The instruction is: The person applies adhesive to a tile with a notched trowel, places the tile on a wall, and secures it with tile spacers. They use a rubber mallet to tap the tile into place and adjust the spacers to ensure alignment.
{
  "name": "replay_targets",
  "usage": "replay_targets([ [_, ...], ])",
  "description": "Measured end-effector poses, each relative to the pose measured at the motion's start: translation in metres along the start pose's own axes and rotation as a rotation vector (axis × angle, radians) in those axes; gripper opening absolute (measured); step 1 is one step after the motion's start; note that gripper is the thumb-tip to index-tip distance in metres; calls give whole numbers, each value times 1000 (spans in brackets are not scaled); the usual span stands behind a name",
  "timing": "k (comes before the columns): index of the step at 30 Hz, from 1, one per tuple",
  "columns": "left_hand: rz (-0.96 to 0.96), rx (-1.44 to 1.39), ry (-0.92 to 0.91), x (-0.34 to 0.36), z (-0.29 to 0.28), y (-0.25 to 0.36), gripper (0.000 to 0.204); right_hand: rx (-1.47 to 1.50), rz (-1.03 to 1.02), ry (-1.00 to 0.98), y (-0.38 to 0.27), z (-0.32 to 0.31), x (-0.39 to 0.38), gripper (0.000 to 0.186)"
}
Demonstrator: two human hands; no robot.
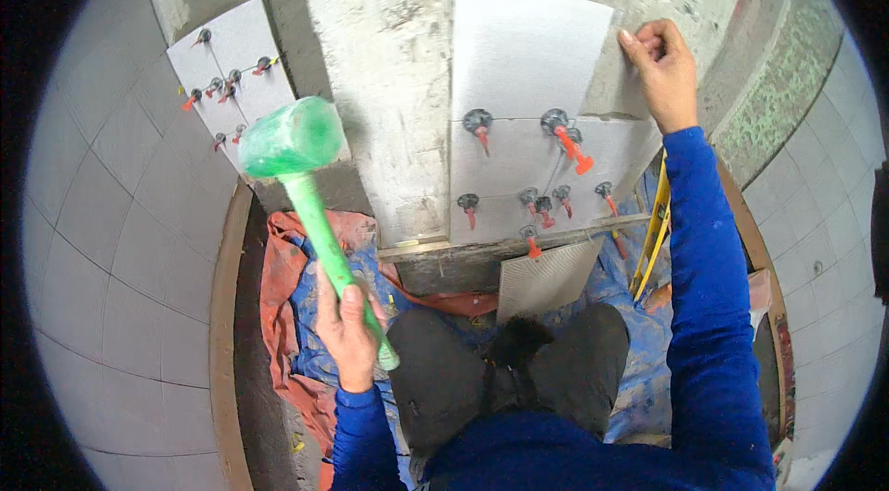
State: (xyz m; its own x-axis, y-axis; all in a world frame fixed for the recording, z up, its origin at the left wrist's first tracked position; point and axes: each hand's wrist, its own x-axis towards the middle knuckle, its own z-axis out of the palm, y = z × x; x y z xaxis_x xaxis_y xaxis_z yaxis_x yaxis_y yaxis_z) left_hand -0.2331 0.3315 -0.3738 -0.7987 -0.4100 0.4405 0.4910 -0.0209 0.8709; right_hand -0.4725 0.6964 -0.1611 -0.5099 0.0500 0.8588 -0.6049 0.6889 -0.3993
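Note:
A mallet with a green head (292, 136) and a lighter green handle is raised in front of the wall, with my left hand (348, 324) wrapped round the lower handle. A pale grey tile (523, 47) stands upright on the wall, its top edge curved by the lens. Just off that tile's right edge, my right hand (663, 65) has its fingers curled in. Whether anything sits between them is hidden. Below lie more set tiles (500, 162), their joints fitted with black discs and red levelling clips (566, 139). One clip at the upper right juts out further than the others.
A wooden batten (515, 237) runs under the tiles, with a loose tile (548, 280) leaning below, ridged back showing. Another tiled patch with clips (227, 51) is at the left. A yellow level or frame (655, 223) stands right. Blue and red sheeting (324, 366) covers the floor.

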Motion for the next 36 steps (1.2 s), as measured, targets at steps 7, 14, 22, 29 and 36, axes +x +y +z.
replay_targets([
  [7, -114, 106, -67, -4, 40, 9, 61, 67, -75, 7, 14, 6, 2, 33],
  [14, 12, 334, -14, -6, 50, 6, 59, 85, -101, 5, 15, 6, 3, 33],
  [22, 40, 381, 14, -1, 67, 2, 57, 84, -17, 39, -3, 1, 0, 26],
  [29, 31, 360, 8, -3, 67, -4, 58, 72, -21, 10, -5, 0, 3, 25],
  [36, 56, 364, 44, -3, 68, -11, 58, 99, -63, 22, -5, 0, 0, 23],
])
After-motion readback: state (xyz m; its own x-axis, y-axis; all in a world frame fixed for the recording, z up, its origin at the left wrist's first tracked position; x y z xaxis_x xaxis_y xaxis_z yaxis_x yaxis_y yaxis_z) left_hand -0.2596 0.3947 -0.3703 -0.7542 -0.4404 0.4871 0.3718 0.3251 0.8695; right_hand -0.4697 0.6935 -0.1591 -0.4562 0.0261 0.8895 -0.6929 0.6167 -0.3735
